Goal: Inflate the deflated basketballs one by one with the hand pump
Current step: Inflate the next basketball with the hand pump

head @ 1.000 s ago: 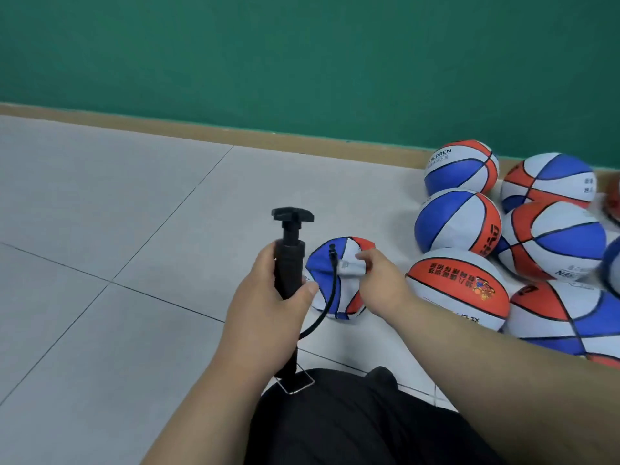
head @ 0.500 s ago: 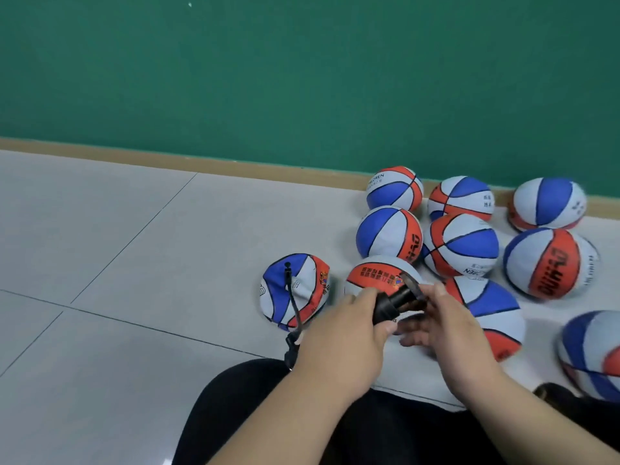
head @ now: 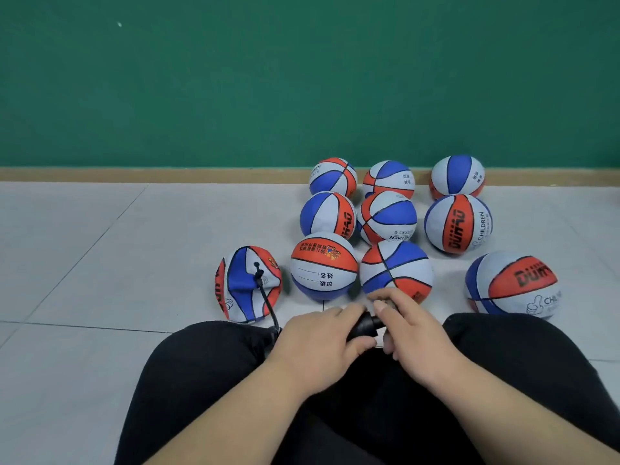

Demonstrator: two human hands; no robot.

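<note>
Holding the black hand pump (head: 365, 325), the left hand (head: 318, 337) has its grip round the barrel, and the right hand (head: 412, 333) has its grip round the handle end. Its hose (head: 266, 300) is plugged into the deflated basketball (head: 240, 286) on the floor (head: 100, 263), just beside the inflated basketballs (head: 323, 266).

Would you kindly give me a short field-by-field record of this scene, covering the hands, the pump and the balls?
setting: tiled floor by a green wall; person seated
left hand: grips the hand pump by its barrel
right hand: holds the pump's other end; the handle is hidden
hand pump: black, lying across the lap
hose: runs from the pump into the deflated ball
deflated ball: caved in, at the left of the group
round balls: nine, clustered towards the wall
</note>
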